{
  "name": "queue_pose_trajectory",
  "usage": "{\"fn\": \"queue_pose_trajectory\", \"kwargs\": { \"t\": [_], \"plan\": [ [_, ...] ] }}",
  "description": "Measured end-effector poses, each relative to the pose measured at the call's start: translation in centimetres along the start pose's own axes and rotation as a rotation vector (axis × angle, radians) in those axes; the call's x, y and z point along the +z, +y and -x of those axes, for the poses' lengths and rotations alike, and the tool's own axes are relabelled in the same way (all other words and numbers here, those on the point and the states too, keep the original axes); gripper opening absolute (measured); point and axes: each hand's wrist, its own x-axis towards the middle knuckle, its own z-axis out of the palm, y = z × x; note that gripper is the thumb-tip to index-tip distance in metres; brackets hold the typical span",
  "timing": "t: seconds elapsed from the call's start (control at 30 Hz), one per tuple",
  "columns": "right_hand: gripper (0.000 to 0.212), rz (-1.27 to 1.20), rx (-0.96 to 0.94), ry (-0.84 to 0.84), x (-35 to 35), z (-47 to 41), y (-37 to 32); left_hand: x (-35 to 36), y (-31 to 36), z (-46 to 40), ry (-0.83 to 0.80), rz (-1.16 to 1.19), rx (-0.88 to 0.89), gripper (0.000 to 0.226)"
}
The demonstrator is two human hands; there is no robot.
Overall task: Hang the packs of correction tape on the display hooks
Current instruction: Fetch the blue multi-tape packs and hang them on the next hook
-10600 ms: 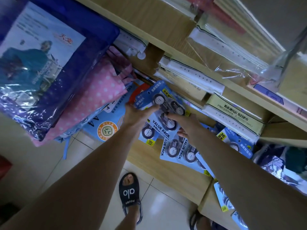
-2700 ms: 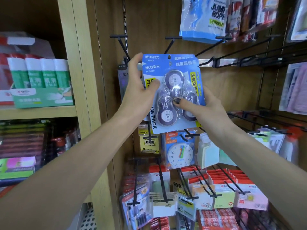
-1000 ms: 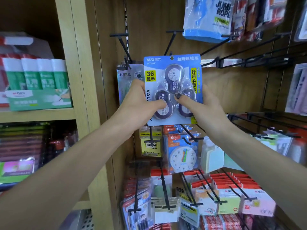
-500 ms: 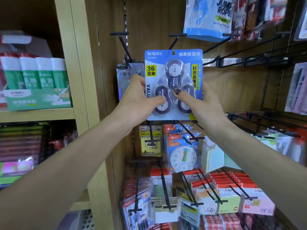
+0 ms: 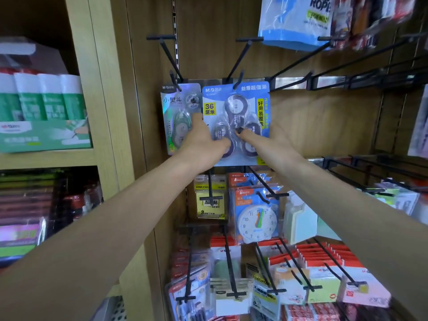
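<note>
A blue pack of correction tape [image 5: 236, 107] with three dark rolls sits far back on a black display hook [image 5: 242, 57], against the wooden back panel; the hook's wire passes through its top hole. My left hand [image 5: 200, 144] grips its lower left edge, thumb across the front. On the lower right, my right hand [image 5: 266, 142] holds it, thumb tip on the blister. How many packs lie behind the front one is hidden.
A silver pack with a green dispenser [image 5: 179, 117] hangs on the neighbouring hook to the left. Below hang sticky notes [image 5: 209, 200], a toy clock pack [image 5: 256, 216] and red-topped packs [image 5: 324, 274]. Bare hooks [image 5: 370, 70] reach out at right. Glue sticks [image 5: 44, 98] fill the left shelf.
Both hands have carried the pack up from the low shelf to the hook and, over the last second, slid it along the hook back to the panel.
</note>
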Motion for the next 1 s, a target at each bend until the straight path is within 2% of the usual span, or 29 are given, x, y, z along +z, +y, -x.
{"fn": "queue_pose_trajectory", "kwargs": {
  "t": [0.07, 0.17, 0.27, 0.4, 0.5, 0.53, 0.6, 0.7, 0.8, 0.87, 1.0],
  "plan": [
    [0.076, 0.084, 0.032, -0.017, 0.5, -1.3, 0.0, 0.8, 0.1, -0.9, -0.037, -0.028, -0.023, 0.073],
    [0.061, 0.167, 0.084, -0.047, 0.7, -3.5, 0.4, 1.7, 0.0, -2.4, -0.080, -0.078, -0.065, 0.086],
    [0.038, 0.217, 0.139, -0.057, 1.0, -5.2, 0.7, 2.1, -0.2, -3.4, -0.116, -0.076, -0.130, 0.071],
    [0.053, 0.210, 0.171, -0.085, 1.1, -5.9, 1.0, 2.4, -0.7, -3.0, -0.138, -0.040, -0.176, 0.064],
    [0.048, 0.268, 0.218, -0.098, 0.9, -5.2, 1.0, 2.1, -1.0, -1.9, -0.125, -0.024, -0.168, 0.052],
    [0.053, 0.288, 0.230, -0.084, 0.9, -4.8, 0.8, 1.8, -1.1, -1.4, -0.114, -0.026, -0.168, 0.053],
    [0.069, 0.325, 0.176, 0.005, 0.7, -4.2, 0.6, 1.0, -1.0, -0.6, -0.064, -0.031, -0.146, 0.049],
    [0.061, 0.323, -0.001, 0.161, 0.1, -2.3, -0.6, -0.4, -0.8, 1.2, 0.017, -0.055, -0.100, 0.030],
    [0.057, 0.255, -0.122, 0.228, 0.1, 0.9, -1.9, -1.9, -1.2, 3.5, 0.078, 0.039, -0.067, 0.023],
    [0.053, 0.209, -0.209, 0.223, 1.1, 3.2, -2.2, -2.9, -1.4, 5.7, 0.122, 0.102, -0.033, 0.021],
    [0.041, 0.147, -0.350, 0.095, 4.6, 10.0, -2.3, -5.2, -3.0, 10.4, 0.181, 0.119, 0.069, 0.023]
  ]
}}
